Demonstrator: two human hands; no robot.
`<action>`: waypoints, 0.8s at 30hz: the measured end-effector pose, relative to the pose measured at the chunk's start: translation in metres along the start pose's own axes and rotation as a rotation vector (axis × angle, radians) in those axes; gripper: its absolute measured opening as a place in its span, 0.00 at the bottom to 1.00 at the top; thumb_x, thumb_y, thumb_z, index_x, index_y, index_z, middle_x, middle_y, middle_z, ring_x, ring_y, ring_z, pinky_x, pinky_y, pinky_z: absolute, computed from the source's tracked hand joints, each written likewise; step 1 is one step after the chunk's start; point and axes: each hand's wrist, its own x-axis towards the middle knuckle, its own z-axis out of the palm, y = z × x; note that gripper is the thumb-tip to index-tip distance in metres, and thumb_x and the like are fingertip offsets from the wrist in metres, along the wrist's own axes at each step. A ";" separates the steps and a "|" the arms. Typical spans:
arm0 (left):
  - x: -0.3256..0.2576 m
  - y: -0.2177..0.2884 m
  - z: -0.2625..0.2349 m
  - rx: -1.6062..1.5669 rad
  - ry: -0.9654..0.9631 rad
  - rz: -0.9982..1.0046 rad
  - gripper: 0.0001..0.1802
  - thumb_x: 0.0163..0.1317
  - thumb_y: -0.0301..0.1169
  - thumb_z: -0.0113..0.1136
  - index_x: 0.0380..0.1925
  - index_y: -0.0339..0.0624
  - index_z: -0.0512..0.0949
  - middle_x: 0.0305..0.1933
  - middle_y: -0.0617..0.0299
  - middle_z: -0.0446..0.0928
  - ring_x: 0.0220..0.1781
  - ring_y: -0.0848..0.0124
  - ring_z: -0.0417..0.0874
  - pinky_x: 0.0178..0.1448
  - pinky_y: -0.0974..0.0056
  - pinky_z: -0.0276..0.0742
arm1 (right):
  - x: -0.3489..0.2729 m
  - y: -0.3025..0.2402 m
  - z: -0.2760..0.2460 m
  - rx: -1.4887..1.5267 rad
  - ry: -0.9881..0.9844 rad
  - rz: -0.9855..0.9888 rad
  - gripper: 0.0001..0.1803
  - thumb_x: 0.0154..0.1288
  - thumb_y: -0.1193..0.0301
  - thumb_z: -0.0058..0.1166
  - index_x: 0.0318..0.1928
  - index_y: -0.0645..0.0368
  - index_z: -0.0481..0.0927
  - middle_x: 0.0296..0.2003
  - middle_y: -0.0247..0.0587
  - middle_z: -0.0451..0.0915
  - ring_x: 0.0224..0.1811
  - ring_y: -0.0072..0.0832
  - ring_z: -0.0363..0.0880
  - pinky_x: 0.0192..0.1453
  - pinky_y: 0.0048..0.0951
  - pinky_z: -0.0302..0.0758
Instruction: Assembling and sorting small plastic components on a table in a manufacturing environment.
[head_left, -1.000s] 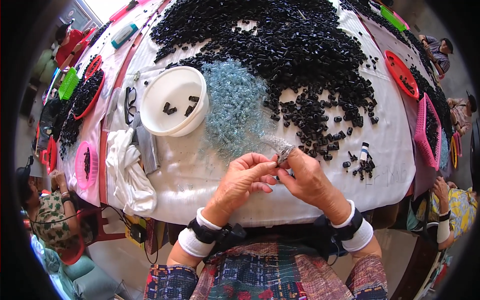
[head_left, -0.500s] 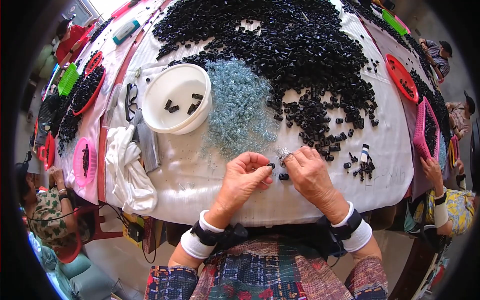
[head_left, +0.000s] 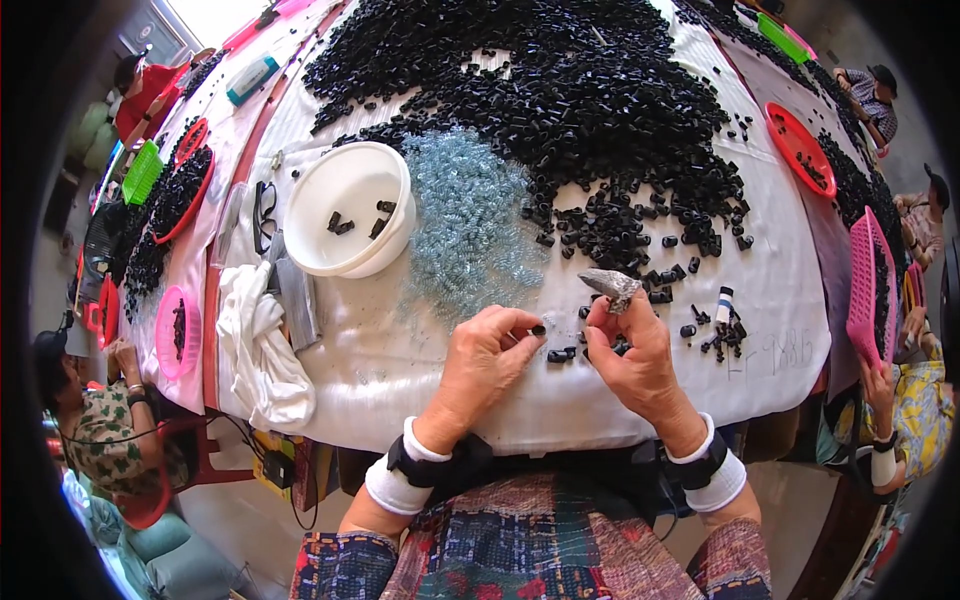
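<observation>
My left hand (head_left: 490, 362) rests near the table's front edge and pinches a small black plastic piece (head_left: 538, 329) between thumb and forefinger. My right hand (head_left: 632, 352) is just to its right, fingers curled, with a grey wrapped fingertip (head_left: 612, 286) pointing up; several small black pieces (head_left: 561, 354) lie between the two hands. A heap of pale blue springs (head_left: 463, 222) lies just beyond my left hand. A large pile of black plastic pieces (head_left: 560, 90) covers the far half of the white-covered table (head_left: 400, 380).
A white bowl (head_left: 350, 215) holding a few black pieces stands at the left, beside glasses (head_left: 263, 212) and a white cloth (head_left: 255, 345). Red trays (head_left: 800, 145), pink baskets (head_left: 868, 285) and a green basket (head_left: 142, 170) line the edges. Other people sit on both sides.
My hands have moved slightly apart and lowered toward the table. The left hand now pinches a black piece; the right hand's wrapped fingertip has lifted away from it.
</observation>
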 end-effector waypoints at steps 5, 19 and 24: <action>-0.005 0.018 -0.001 -0.601 -0.158 -0.328 0.09 0.54 0.24 0.63 0.36 0.34 0.78 0.30 0.64 0.80 0.31 0.80 0.80 0.34 0.75 0.75 | 0.002 -0.021 0.002 0.404 0.102 0.047 0.19 0.53 0.84 0.54 0.46 0.64 0.69 0.30 0.36 0.76 0.28 0.18 0.76 0.34 0.20 0.73; -0.014 0.026 0.005 -0.461 -0.065 -0.177 0.09 0.54 0.24 0.64 0.35 0.34 0.79 0.33 0.62 0.80 0.33 0.79 0.80 0.37 0.74 0.76 | -0.005 -0.007 0.010 0.267 0.045 -0.079 0.21 0.52 0.83 0.56 0.49 0.63 0.70 0.30 0.37 0.78 0.30 0.23 0.78 0.34 0.24 0.75; -0.014 0.025 0.005 -0.395 -0.047 -0.122 0.09 0.54 0.24 0.64 0.35 0.35 0.80 0.36 0.61 0.79 0.34 0.76 0.81 0.38 0.72 0.77 | -0.006 -0.012 0.007 0.138 0.038 -0.129 0.19 0.51 0.84 0.56 0.46 0.62 0.72 0.30 0.39 0.78 0.29 0.27 0.78 0.34 0.26 0.75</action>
